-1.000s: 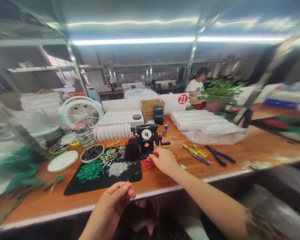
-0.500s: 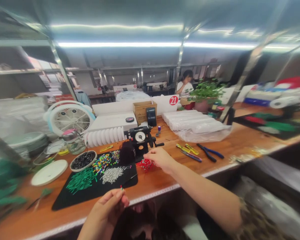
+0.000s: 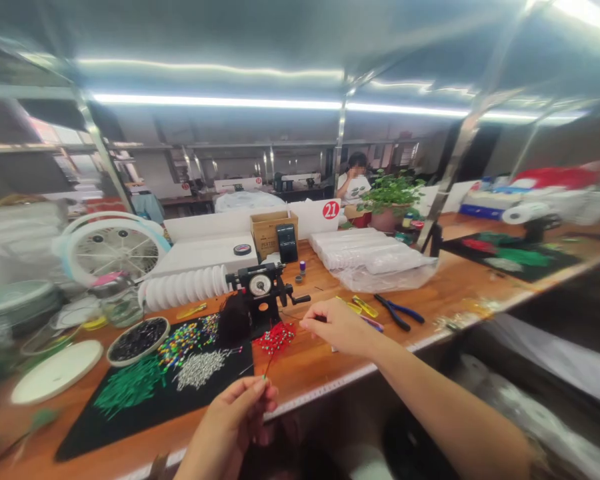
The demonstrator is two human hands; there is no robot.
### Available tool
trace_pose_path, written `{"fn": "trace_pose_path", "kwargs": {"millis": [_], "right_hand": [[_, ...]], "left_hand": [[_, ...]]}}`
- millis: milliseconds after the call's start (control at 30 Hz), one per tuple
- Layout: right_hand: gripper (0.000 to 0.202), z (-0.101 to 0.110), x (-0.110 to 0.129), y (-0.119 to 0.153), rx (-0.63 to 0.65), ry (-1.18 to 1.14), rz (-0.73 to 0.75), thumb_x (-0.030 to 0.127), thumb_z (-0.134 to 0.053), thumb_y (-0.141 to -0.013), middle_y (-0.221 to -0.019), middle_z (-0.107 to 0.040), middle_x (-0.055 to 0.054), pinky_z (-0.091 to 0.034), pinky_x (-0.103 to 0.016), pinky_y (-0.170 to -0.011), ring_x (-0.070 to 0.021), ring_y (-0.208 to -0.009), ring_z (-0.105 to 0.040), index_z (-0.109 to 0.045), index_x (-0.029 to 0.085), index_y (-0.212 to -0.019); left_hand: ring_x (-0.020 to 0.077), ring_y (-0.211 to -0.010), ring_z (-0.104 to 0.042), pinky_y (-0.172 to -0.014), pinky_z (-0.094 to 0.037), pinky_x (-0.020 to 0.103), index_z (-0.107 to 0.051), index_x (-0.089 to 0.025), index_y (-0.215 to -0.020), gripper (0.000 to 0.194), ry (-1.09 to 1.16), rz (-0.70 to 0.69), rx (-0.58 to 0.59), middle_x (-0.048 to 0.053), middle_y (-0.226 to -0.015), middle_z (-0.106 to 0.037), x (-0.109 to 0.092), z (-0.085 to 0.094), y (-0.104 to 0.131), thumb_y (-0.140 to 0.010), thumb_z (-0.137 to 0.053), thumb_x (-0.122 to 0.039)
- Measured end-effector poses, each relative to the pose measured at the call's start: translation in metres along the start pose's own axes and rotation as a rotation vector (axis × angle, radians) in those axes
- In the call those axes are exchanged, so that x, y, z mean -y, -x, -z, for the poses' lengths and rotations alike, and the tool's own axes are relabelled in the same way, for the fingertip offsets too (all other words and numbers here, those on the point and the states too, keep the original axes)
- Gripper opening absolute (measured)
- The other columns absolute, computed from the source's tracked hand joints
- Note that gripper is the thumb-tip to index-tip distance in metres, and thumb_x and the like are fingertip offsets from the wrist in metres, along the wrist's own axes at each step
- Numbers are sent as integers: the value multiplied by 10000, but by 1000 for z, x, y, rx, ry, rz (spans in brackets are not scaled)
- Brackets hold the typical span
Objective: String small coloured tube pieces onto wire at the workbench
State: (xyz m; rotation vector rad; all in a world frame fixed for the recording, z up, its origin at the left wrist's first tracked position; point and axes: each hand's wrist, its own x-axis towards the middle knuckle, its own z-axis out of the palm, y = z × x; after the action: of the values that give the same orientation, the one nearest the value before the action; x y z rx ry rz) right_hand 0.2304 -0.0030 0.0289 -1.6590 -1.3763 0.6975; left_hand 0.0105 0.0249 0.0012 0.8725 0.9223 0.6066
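In my left hand (image 3: 243,417), at the front edge of the table, thumb and forefinger pinch a tiny green-and-red piece (image 3: 265,377), too small to name exactly. My right hand (image 3: 337,328) is closed at the fingertips, just right of a pile of small red pieces (image 3: 276,339); what it holds, if anything, I cannot make out. Behind that pile stands a black hand-cranked winding machine (image 3: 261,287) with a round dial and a crank handle (image 3: 300,299). A dark bundle of thread or fibre (image 3: 234,319) sits against its left side.
On a black mat (image 3: 95,427) lie green strips (image 3: 130,385), multicoloured beads (image 3: 179,345) and silvery pieces (image 3: 200,370). A bowl of black pieces (image 3: 139,340) stands behind. Pliers (image 3: 399,312) lie right, wrapped white rolls (image 3: 365,253) behind. A person (image 3: 354,180) sits beyond the partition.
The view has turned right, so the table's things appear further left. My right hand has drawn away from the red pile, to the right. My left hand still pinches the tiny piece.
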Motion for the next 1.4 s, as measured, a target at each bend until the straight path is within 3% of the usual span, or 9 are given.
{"fn": "trace_pose_path", "kwargs": {"millis": [233, 433, 633, 767, 900, 1033, 1167, 1233, 1400], "right_hand": [[341, -49, -1, 52, 134, -80, 133, 341, -442, -855, -644, -639, -2, -348, -146, -569, -47, -593, -535, -640, 149, -654], [261, -106, -35, 76, -69, 155, 572, 204, -382, -851, -726, -660, -19, -335, -188, -598, -75, -652, -577, -626, 174, -763], [241, -117, -48, 73, -193, 252, 706, 187, -390, -840, -628, -613, -4, -284, -214, -549, -73, -560, -515, -575, 168, -686], [213, -115, -45, 75, -149, 186, 696, 175, -403, -848, -686, -637, 0, -309, -198, -573, -69, -598, -529, -607, 185, -792], [197, -105, -38, 73, -19, 45, 531, 241, -427, -872, -746, -634, 5, -355, -171, -622, -60, -662, -541, -618, 203, -844], [245, -92, -27, 54, -111, -224, 147, 358, -431, -877, -874, -607, -22, -417, -162, -670, -49, -701, -524, -572, 166, -818], [290, -90, -18, 35, 170, -520, -108, 445, -504, -816, -775, -605, 3, -386, -150, -435, -27, -475, -473, -566, 167, -874], [326, -94, -15, 32, 264, -639, -175, 473, -534, -784, -651, -580, 21, -357, -140, -370, -34, -425, -462, -579, 153, -830], [280, -102, -11, 34, 194, -703, -233, 408, -594, -736, -498, -552, 35, -329, -114, -346, -24, -366, -432, -568, 133, -688]], "left_hand": [[152, -583, -575, -507, -406, 228, -618, -120, -738, 219, 13, 24, 36, 55, -661, -631, 13, -9, -10, -660, -739, -285], [122, -565, -558, -488, -380, 199, -603, -108, -717, 91, 91, 118, -92, 68, -686, -643, 9, -13, -4, -737, -645, -186], [97, -525, -532, -462, -369, 178, -597, -90, -646, 125, 130, 175, -75, 41, -605, -580, 3, -9, -4, -766, -603, -124], [95, -533, -541, -465, -382, 169, -616, -88, -697, 76, 122, 185, -64, 33, -611, -573, 3, -3, -2, -767, -624, -119], [92, -513, -530, -471, -398, 173, -618, -87, -712, 66, 110, 173, -35, 24, -588, -558, 3, 2, 1, -769, -621, -121], [102, -518, -538, -496, -424, 198, -599, -96, -690, 66, 67, 144, 7, 23, -602, -569, -2, 7, 1, -738, -637, -119], [113, -559, -552, -533, -426, 210, -591, -107, -713, 96, -34, 128, 117, 43, -665, -601, -9, 9, 0, -740, -644, -182], [122, -564, -561, -536, -419, 215, -586, -111, -711, 135, -126, 85, 132, 61, -680, -623, -10, 9, -1, -742, -648, -227], [131, -492, -542, -505, -393, 214, -582, -133, -622, 178, -420, -70, -18, 52, -577, -625, -11, 2, 0, -718, -661, -261]]}}
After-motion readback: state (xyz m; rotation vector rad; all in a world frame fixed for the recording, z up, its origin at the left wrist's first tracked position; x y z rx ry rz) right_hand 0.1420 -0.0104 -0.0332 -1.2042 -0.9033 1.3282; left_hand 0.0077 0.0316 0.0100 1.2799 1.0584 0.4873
